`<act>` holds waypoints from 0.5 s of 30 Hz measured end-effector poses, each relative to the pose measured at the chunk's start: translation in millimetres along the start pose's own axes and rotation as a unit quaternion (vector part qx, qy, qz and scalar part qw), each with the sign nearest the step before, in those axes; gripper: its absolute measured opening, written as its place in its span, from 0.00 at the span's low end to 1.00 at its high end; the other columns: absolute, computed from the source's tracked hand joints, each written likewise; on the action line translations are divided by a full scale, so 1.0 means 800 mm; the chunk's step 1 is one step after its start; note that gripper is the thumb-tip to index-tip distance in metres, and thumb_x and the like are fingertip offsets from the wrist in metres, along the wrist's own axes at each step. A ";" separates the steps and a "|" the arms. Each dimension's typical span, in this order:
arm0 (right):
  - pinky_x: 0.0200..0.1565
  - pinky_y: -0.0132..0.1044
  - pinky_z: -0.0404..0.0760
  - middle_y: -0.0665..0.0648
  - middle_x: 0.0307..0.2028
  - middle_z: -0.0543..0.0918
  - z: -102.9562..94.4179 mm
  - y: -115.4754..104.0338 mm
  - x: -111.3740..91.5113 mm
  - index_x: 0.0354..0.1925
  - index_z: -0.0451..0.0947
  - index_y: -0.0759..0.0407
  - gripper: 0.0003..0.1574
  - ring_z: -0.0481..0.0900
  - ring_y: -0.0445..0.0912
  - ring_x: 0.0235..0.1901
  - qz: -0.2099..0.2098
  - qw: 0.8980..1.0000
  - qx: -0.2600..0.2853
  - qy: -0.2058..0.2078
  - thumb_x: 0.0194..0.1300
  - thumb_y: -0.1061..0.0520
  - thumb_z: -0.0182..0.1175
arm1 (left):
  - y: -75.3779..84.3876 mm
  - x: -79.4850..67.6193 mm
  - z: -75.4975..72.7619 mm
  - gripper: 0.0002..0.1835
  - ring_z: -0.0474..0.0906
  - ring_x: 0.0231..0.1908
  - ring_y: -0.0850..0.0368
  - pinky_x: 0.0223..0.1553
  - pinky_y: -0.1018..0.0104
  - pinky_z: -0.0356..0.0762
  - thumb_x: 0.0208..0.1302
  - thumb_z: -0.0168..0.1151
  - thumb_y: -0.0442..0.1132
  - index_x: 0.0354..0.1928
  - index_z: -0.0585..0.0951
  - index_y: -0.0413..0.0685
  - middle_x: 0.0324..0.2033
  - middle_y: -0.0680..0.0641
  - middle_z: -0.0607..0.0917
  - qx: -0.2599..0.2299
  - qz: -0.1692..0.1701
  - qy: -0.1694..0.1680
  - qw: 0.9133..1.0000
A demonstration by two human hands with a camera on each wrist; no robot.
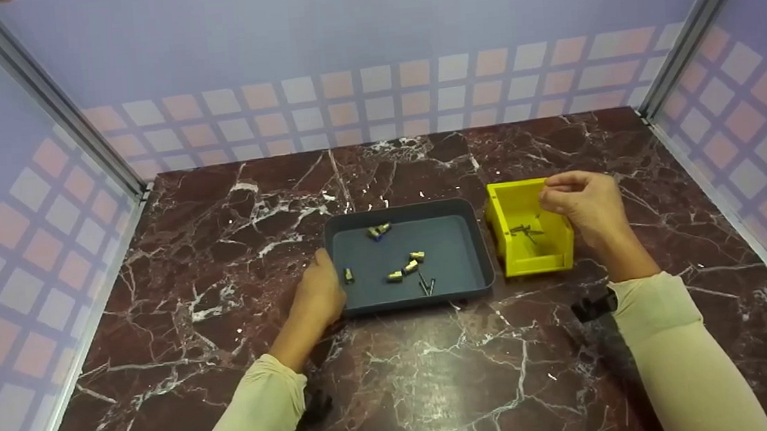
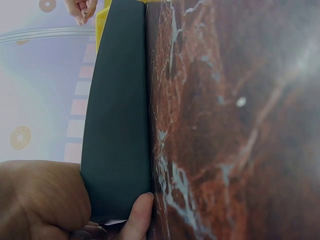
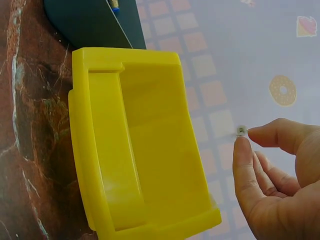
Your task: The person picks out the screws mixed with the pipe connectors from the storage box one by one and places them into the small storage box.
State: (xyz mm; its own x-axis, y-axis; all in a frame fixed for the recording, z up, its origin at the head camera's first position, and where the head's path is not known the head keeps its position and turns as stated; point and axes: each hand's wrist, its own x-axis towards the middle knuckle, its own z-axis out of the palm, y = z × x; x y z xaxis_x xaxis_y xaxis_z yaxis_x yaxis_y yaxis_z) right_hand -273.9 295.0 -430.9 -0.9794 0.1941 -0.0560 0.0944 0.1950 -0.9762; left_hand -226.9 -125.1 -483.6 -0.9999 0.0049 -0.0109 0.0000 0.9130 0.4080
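My left hand [image 1: 321, 290] grips the left end of a dark grey tray [image 1: 437, 238]. In the left wrist view its fingertip [image 2: 141, 210] lies against the tray's lower edge. Several brass fittings [image 1: 410, 266] with blue bits and a few thin screws [image 1: 427, 284] lie inside the tray. Above the right side of a yellow bin [image 1: 514, 197], my right hand [image 1: 587, 204] pinches a small screw [image 3: 241, 131] between thumb and forefinger, seen nearly end-on in the right wrist view. More dark screws [image 1: 527, 231] rest on the bin's floor.
The bin stands close beside the tray's right end on a dark red marbled table [image 1: 412, 386]. Panels with pink and white squares [image 1: 340, 112] enclose the table at the back and both sides.
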 end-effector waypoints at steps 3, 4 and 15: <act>0.40 0.29 0.86 0.43 0.30 0.87 0.000 0.001 -0.001 0.51 0.81 0.68 0.21 0.86 0.37 0.32 -0.004 1.000 -0.009 0.004 0.61 0.61 0.71 | 0.000 0.001 0.000 0.34 0.82 0.48 0.28 0.50 0.41 0.82 0.55 0.62 0.25 0.64 0.62 0.26 0.50 0.24 0.80 -0.005 -0.002 -0.007 1.000; 0.39 0.29 0.86 0.43 0.30 0.87 0.000 0.001 -0.001 0.51 0.81 0.69 0.21 0.86 0.37 0.32 -0.006 1.000 -0.012 0.005 0.61 0.61 0.71 | 0.000 0.001 0.000 0.34 0.82 0.48 0.27 0.50 0.41 0.82 0.55 0.61 0.25 0.64 0.61 0.26 0.50 0.24 0.80 -0.006 -0.003 -0.009 1.000; 0.41 0.33 0.87 0.50 0.31 0.87 0.015 -0.004 -0.012 0.49 0.80 0.72 0.20 0.89 0.41 0.32 -0.026 0.997 0.065 -0.030 0.61 0.63 0.71 | 0.001 0.003 -0.001 0.35 0.82 0.50 0.28 0.51 0.42 0.81 0.56 0.60 0.25 0.66 0.61 0.27 0.52 0.24 0.79 -0.013 -0.014 -0.019 1.000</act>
State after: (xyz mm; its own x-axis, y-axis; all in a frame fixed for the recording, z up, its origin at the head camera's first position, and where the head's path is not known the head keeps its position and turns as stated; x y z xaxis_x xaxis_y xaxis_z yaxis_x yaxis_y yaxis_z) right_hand -266.8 281.4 -429.9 -0.9916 0.1289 -0.0137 0.0238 0.0768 -0.9968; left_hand -229.2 -125.0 -482.4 -0.9984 -0.0045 -0.0572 -0.0286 0.9024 0.4299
